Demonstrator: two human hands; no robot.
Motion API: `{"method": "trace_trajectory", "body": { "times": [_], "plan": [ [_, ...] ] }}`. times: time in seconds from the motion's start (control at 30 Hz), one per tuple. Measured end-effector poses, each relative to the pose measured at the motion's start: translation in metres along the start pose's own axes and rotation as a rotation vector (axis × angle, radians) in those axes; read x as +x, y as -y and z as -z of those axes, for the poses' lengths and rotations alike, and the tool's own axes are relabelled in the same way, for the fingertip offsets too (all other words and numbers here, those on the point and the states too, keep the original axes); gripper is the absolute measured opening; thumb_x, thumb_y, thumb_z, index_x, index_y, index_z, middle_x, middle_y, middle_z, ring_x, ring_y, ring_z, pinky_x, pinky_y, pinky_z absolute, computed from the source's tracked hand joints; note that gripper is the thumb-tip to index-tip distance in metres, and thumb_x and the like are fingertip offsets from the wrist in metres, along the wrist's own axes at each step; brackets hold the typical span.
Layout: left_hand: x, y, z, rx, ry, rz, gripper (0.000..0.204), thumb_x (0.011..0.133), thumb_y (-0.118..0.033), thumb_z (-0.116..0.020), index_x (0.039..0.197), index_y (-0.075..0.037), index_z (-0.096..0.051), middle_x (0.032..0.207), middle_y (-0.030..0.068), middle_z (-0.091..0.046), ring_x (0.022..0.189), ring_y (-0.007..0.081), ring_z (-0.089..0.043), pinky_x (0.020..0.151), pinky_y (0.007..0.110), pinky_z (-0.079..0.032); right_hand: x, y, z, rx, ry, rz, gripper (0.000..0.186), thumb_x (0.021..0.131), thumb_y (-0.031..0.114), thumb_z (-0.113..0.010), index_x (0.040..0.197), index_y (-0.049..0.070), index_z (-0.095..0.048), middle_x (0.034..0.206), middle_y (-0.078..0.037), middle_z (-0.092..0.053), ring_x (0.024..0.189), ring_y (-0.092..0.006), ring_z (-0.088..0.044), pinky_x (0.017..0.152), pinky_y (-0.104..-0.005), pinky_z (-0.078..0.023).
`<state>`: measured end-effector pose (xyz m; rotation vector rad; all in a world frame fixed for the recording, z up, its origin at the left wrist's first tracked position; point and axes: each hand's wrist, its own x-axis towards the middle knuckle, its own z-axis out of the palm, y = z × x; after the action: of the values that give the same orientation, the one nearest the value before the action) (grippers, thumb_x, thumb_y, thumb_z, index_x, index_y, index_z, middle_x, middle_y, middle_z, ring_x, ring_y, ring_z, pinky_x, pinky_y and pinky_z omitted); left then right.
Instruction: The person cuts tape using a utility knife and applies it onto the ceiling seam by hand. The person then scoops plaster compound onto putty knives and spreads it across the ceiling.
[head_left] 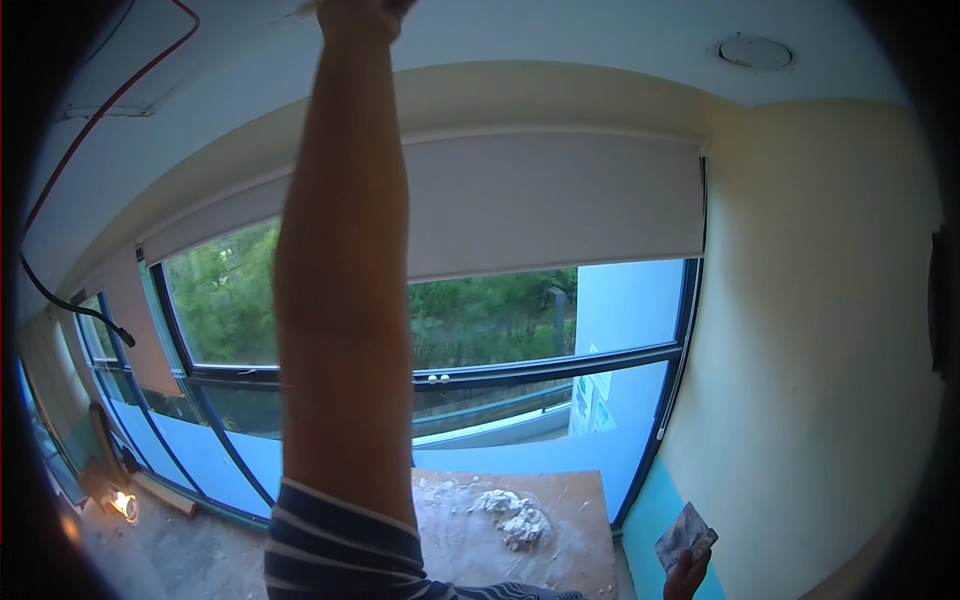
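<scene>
My left arm, in a dark striped sleeve, reaches straight up through the middle of the view. At the top edge my left hand is close to the ceiling and partly cut off. It looks closed, and a thin pale end juts out beside it; what it belongs to is out of view. Low on the right, my right hand grips a flat, grey, smeared plate by its lower edge. Below the window lies a board bearing a lumpy heap of white plaster.
A wide window with a rolled-down blind spans the front. A red and black cable hangs at the left. The ceiling has a round cut-out. A lit lamp stands on the dusty floor.
</scene>
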<state>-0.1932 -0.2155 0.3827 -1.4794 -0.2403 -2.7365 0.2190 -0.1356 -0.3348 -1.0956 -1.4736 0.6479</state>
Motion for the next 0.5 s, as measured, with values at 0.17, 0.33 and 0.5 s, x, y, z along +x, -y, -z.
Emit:
{"method": "trace_trajectory", "body": {
  "times": [0.17, 0.33, 0.5],
  "plan": [
    [0.028, -0.080, -0.029, -0.098, 0.150, -0.067, 0.021, 0.096, -0.015, -0.049, 0.095, 0.005, -0.050, 0.089, 0.0157, -0.060, 0.070, 0.0254, -0.062, 0.061, 0.036, -0.060, 0.006, 0.002, -0.011, -0.054, 0.119, -0.198, 0.047, 0.095, 0.021, -0.053, 0.129, -0.009, -0.042, 0.126, -0.028, -0.051, 0.115, -0.0382, -0.051, 0.096, -0.0408, -0.040],
    [-0.027, -0.053, 0.011, 0.014, 0.083, -0.312, 0.018, 0.089, -0.014, -0.052, 0.100, 0.000, -0.056, 0.083, 0.0169, -0.064, 0.076, 0.0305, -0.066, 0.071, 0.041, -0.058, 0.001, 0.000, -0.012, -0.134, 0.081, -0.115, 0.048, 0.095, 0.026, -0.053, 0.126, -0.009, -0.044, 0.121, -0.030, -0.053, 0.113, -0.0407, -0.052, 0.094, -0.0432, -0.041],
    [0.035, -0.044, 0.103, 1.492, -0.562, -0.812, 0.025, 0.079, -0.025, -0.064, 0.089, -0.003, -0.060, 0.082, 0.0120, -0.067, 0.079, 0.0295, -0.067, 0.070, 0.037, -0.054, -0.005, -0.026, -0.010, -0.077, 0.043, -0.015, 0.045, 0.095, 0.027, -0.053, 0.122, -0.008, -0.048, 0.113, -0.030, -0.057, 0.107, -0.0413, -0.055, 0.088, -0.0436, -0.044]
  ]
}}
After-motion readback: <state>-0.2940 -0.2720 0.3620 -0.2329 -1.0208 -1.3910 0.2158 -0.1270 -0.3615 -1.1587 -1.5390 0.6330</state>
